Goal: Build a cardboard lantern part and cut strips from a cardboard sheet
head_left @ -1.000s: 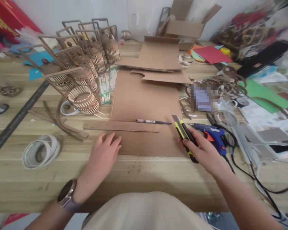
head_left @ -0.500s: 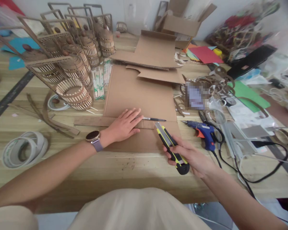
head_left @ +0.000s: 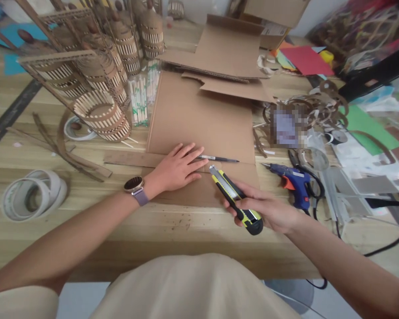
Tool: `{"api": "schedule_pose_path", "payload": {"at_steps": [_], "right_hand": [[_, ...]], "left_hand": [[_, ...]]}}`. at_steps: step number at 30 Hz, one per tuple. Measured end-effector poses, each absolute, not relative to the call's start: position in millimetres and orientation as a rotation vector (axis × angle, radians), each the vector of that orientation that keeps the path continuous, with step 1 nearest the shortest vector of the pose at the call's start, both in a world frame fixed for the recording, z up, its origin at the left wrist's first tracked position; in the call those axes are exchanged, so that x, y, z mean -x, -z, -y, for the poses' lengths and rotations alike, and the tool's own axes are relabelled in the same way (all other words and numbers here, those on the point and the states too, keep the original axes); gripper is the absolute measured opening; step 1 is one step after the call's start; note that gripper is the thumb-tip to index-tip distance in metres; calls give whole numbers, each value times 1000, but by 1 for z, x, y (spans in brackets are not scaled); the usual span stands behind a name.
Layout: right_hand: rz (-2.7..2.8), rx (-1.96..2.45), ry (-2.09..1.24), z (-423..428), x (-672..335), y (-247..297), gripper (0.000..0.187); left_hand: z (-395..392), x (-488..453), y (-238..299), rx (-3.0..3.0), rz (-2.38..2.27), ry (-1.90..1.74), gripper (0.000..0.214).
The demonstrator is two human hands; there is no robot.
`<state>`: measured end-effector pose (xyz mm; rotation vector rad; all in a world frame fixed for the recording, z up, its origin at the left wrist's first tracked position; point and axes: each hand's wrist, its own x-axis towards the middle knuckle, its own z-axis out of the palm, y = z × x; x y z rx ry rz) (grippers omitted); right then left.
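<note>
My left hand [head_left: 179,168] lies flat with its fingers spread, over a narrow cardboard strip [head_left: 129,158] and the large cardboard sheet [head_left: 206,119] beneath. A dark pen [head_left: 221,158] rests on the sheet, its near end by my left fingers. My right hand [head_left: 256,206] is wrapped round a yellow-and-black utility knife [head_left: 234,195]. The knife's tip points up and left, close to my left fingers and above the sheet's near part. Whether the tip touches the cardboard I cannot tell.
Several stick-and-cardboard lanterns [head_left: 101,115] crowd the back left. Tape rolls [head_left: 33,195] lie at the left. A blue glue gun [head_left: 292,181] with its cord is right of the sheet. Cut cardboard pieces [head_left: 231,48] lie behind, and curled strips [head_left: 319,104] are heaped at the right.
The view has shifted slightly, moving the back objects up and the right-hand ones outward. The knife is tilted further left, its tip nearer my left hand. My left hand stays flat on the strip.
</note>
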<state>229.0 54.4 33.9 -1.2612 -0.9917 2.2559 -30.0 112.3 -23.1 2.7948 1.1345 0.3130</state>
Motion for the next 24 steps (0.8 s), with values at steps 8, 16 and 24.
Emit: {"api": "schedule_pose_path", "payload": {"at_steps": [8,16,24], "right_hand": [[995,1159,-2287,-36,-235,-34,86],[880,1050,-2299,-10,-237,-36,88],[985,1039,-2287,-3,-236,-29,71]], "left_hand": [[-112,31,24,-2764,-1137,-363,48],[-112,30,24,-2776,-1137,-363,47],[-111,30,24,-2770,-1153,-365,47]]}}
